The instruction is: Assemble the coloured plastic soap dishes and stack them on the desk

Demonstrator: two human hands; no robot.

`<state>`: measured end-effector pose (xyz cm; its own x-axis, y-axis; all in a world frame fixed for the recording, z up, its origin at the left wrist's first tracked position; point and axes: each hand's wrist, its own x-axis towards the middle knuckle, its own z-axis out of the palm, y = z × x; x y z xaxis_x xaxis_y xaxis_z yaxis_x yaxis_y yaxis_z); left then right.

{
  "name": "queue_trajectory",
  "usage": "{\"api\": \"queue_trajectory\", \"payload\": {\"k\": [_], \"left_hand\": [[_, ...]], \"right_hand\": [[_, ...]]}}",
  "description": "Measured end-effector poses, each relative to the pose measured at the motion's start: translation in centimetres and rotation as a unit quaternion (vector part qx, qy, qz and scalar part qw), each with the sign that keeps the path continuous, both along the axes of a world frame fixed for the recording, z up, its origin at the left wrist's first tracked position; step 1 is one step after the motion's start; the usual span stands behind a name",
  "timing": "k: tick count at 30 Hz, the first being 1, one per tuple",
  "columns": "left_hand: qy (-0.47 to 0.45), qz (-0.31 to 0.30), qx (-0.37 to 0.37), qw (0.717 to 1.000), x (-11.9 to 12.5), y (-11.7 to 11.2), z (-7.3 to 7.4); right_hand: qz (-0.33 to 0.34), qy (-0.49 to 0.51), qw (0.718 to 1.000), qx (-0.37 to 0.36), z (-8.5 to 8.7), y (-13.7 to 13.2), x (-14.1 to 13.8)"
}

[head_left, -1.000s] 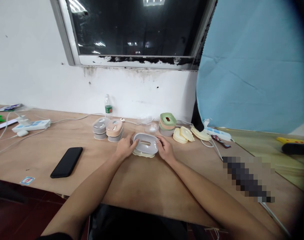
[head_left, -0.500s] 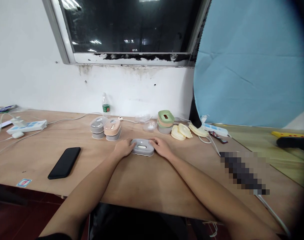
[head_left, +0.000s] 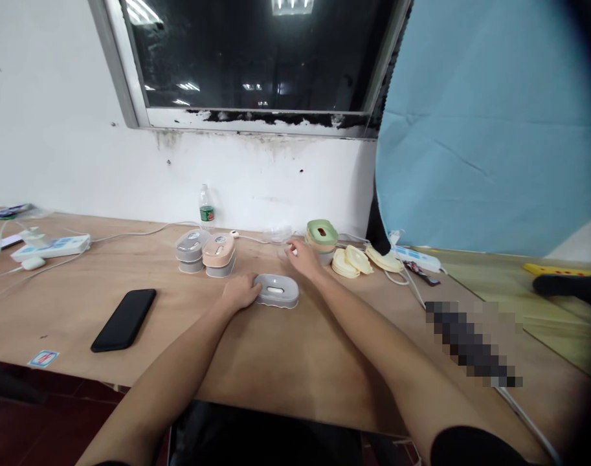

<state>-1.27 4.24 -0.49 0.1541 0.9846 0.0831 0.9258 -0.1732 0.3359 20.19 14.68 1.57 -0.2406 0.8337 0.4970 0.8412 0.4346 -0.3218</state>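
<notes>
A grey oval plastic box (head_left: 277, 299) with a pale slot in its top sits on the table in front of me. My left hand (head_left: 241, 291) grips its left end, fingers curled on the rim. Farther back, my right hand (head_left: 305, 257) has its fingers pinched at a clear plastic lid (head_left: 284, 252), which it partly covers. Behind that lid lies another clear piece (head_left: 276, 233). Just right of my right hand stands a stack topped by a green box part (head_left: 323, 232). Several cream-coloured oval pieces (head_left: 348, 262) lie beside this stack.
Left of centre stand a grey two-part box (head_left: 190, 249) and a peach-and-grey one (head_left: 219, 252), with a bottle (head_left: 206, 207) behind them. A black phone (head_left: 124, 320) lies at left. Power strips (head_left: 57, 247) and cables run along both sides. A pixelated dark object (head_left: 472, 343) lies right.
My right hand has let go of the grey box's right end and moved back to the clear lid. My left hand stays on the box.
</notes>
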Motion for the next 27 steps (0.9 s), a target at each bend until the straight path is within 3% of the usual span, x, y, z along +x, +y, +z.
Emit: {"api": "queue_trajectory", "payload": {"k": [3,6,11,14,17,19,22,27], "left_hand": [[0.004,-0.006,0.002,1.000,-0.1,-0.1,0.0],[0.002,-0.005,0.003,1.000,-0.2,-0.1,0.1],[-0.029,0.002,0.004,1.000,0.0,-0.2,0.1],[-0.045,0.030,0.015,0.998,0.0,-0.3,0.4],[-0.092,0.046,0.081,0.991,0.1,-0.7,1.0],[-0.147,0.020,0.128,0.981,0.1,-1.0,1.5],[-0.196,-0.020,0.156,0.968,0.4,-1.4,2.0],[-0.175,-0.045,0.170,0.969,0.7,-1.4,1.9]], "right_hand": [[-0.018,-0.099,0.994,-0.042,0.0,1.7,-0.9],[-0.036,-0.119,0.990,-0.068,-1.2,1.6,-0.8],[-0.017,0.009,1.000,0.023,-2.0,-1.8,1.0],[-0.011,0.129,0.989,0.067,-1.9,-4.6,2.3],[0.023,0.257,0.966,0.037,-2.2,-7.0,2.8],[0.050,0.315,0.948,-0.009,-2.6,-8.2,2.5],[0.065,0.327,0.942,-0.044,-2.9,-9.2,1.6],[0.069,0.276,0.957,-0.060,-2.9,-9.0,0.7]]}}
